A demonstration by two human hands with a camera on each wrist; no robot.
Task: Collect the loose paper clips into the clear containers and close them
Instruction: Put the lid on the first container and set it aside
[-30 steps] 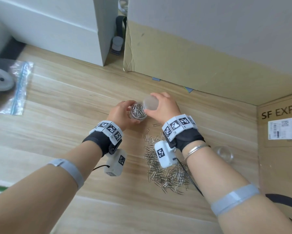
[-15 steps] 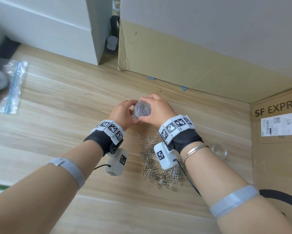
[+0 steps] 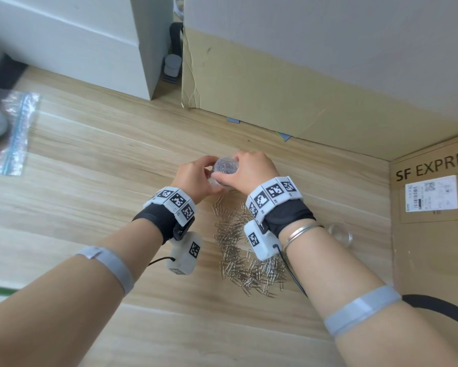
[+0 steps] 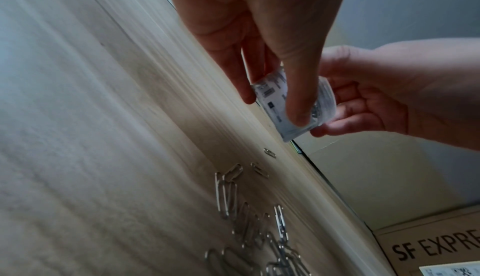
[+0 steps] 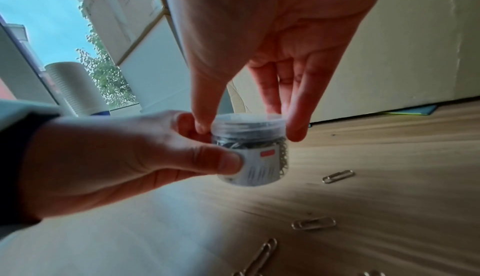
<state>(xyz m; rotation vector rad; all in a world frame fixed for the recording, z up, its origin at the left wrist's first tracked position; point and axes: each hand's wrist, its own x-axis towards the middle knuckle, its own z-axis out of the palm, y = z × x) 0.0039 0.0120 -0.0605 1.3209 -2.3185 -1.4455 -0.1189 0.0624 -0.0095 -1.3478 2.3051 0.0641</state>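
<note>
A small clear jar point(image 3: 224, 168) point(image 5: 250, 157) point(image 4: 291, 104) full of paper clips is held just above the wooden table. My left hand point(image 3: 196, 178) point(image 5: 145, 157) grips its labelled body from the side. My right hand point(image 3: 251, 172) point(image 4: 363, 94) pinches the clear lid point(image 5: 248, 123), which sits on top of the jar, between thumb and fingers. A heap of loose silver paper clips point(image 3: 249, 250) point(image 4: 259, 229) lies on the table under my right wrist. A second clear container point(image 3: 340, 234), without clips that I can see, stands to the right of the heap.
A large cardboard box point(image 3: 302, 83) blocks the back, and an SF Express box point(image 3: 434, 221) the right side. A zip bag point(image 3: 13, 133) and a white roll lie far left. A black cable point(image 3: 440, 305) runs by my right forearm.
The right hand brought the lid from beside the jar down onto its mouth. Both hands and the jar stayed in about the same place over the table.
</note>
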